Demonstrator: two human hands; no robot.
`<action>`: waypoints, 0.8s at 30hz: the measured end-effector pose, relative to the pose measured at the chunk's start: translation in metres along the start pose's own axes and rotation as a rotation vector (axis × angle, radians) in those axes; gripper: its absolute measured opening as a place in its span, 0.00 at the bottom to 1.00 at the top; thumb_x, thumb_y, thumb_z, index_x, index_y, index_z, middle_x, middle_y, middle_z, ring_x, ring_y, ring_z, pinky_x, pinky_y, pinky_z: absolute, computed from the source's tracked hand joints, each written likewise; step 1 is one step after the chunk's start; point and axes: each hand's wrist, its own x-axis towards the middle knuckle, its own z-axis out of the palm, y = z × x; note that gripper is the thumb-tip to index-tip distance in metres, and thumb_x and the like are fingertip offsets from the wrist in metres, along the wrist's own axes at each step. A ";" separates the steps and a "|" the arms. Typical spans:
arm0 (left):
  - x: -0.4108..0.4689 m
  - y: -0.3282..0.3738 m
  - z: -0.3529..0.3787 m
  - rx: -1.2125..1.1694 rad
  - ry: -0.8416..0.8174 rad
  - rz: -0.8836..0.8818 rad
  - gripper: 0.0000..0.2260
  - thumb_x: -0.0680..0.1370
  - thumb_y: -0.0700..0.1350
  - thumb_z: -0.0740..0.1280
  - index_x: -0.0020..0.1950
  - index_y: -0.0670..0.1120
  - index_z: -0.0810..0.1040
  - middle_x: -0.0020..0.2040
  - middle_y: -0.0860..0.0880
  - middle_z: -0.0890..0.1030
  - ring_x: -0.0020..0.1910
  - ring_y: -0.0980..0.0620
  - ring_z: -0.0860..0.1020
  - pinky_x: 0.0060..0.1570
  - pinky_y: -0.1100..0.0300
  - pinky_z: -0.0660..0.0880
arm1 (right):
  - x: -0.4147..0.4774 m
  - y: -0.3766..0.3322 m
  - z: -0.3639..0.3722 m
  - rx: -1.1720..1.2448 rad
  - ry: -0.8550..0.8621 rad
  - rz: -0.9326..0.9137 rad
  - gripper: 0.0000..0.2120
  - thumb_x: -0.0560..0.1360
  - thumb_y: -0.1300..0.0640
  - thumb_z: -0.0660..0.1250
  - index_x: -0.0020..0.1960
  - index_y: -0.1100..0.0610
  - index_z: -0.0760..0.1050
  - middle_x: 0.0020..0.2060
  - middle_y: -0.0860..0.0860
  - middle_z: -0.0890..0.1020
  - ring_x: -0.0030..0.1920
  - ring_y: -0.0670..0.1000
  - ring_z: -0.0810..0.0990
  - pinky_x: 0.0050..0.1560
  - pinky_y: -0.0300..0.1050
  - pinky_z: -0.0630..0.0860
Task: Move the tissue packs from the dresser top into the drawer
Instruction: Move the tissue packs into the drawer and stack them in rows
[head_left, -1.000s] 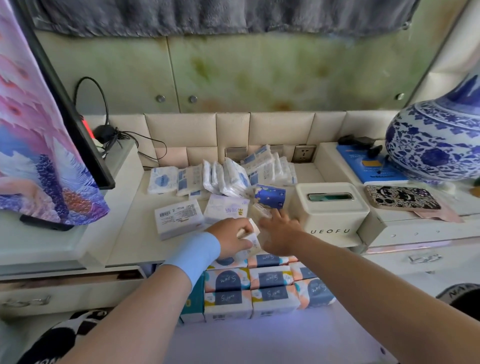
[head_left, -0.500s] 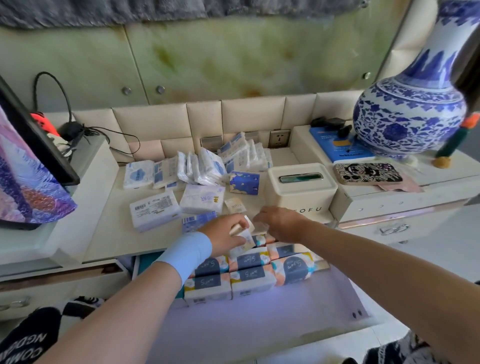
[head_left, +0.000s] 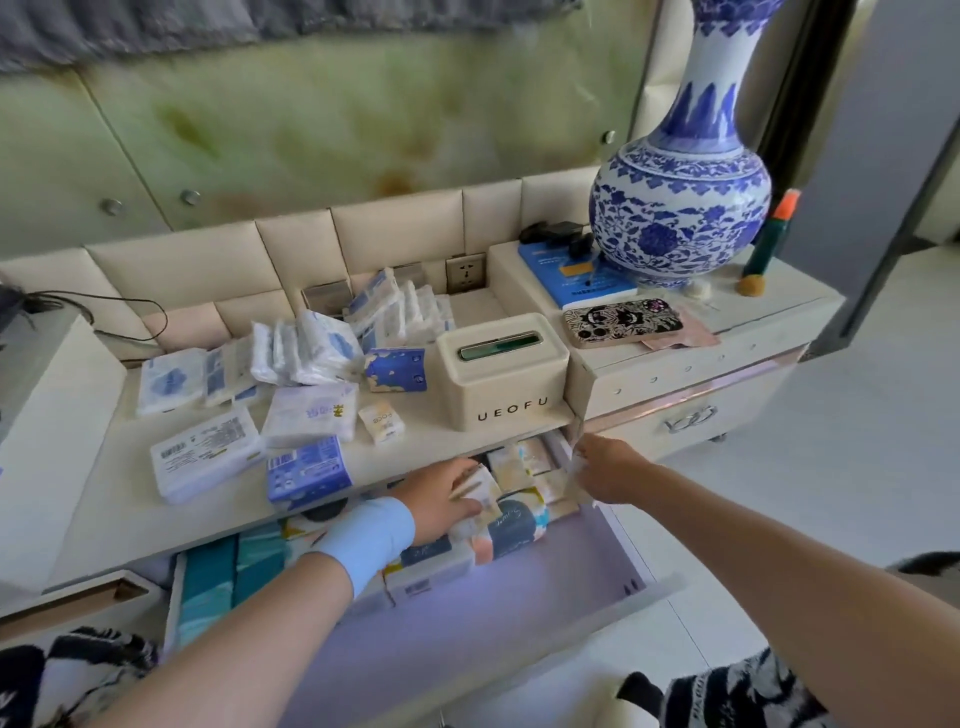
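White tissue pack (head_left: 480, 491), just taken off the counter (head_left: 119, 499), is being tucked into the drawer (head_left: 618, 551) by the gripping left hand (head_left: 441, 499); the hold of the right hand (head_left: 608, 470) cannot be told; many remain.

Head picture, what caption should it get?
Left hand holds a tissue pack in the open drawer, right hand alongside.

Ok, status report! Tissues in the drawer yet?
Left hand grips small pack inside drawer. Right hand at drawer edge, grip unclear. Many packs on dresser top.

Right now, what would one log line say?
left hand: holds small pack in drawer | right hand: at drawer's right end, grasp unclear | dresser top: several packs
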 end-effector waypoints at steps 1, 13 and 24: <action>0.002 0.005 0.004 0.007 0.004 0.009 0.25 0.79 0.53 0.66 0.74 0.54 0.65 0.69 0.53 0.71 0.67 0.51 0.70 0.56 0.62 0.64 | -0.002 0.006 0.003 0.038 -0.020 0.022 0.20 0.76 0.62 0.62 0.68 0.57 0.68 0.55 0.58 0.79 0.53 0.60 0.80 0.50 0.48 0.77; 0.045 -0.005 0.033 0.106 -0.184 -0.011 0.25 0.78 0.53 0.67 0.73 0.54 0.64 0.71 0.52 0.70 0.64 0.49 0.74 0.58 0.61 0.68 | 0.027 0.017 0.049 0.168 0.047 -0.001 0.25 0.76 0.52 0.69 0.70 0.45 0.65 0.54 0.57 0.81 0.45 0.57 0.80 0.43 0.47 0.76; 0.058 -0.021 0.014 0.237 -0.176 -0.038 0.23 0.80 0.53 0.63 0.75 0.54 0.66 0.72 0.49 0.71 0.67 0.47 0.72 0.63 0.57 0.68 | 0.040 0.005 0.045 -0.740 0.081 -0.164 0.39 0.74 0.57 0.66 0.80 0.55 0.50 0.54 0.50 0.81 0.49 0.54 0.84 0.39 0.45 0.75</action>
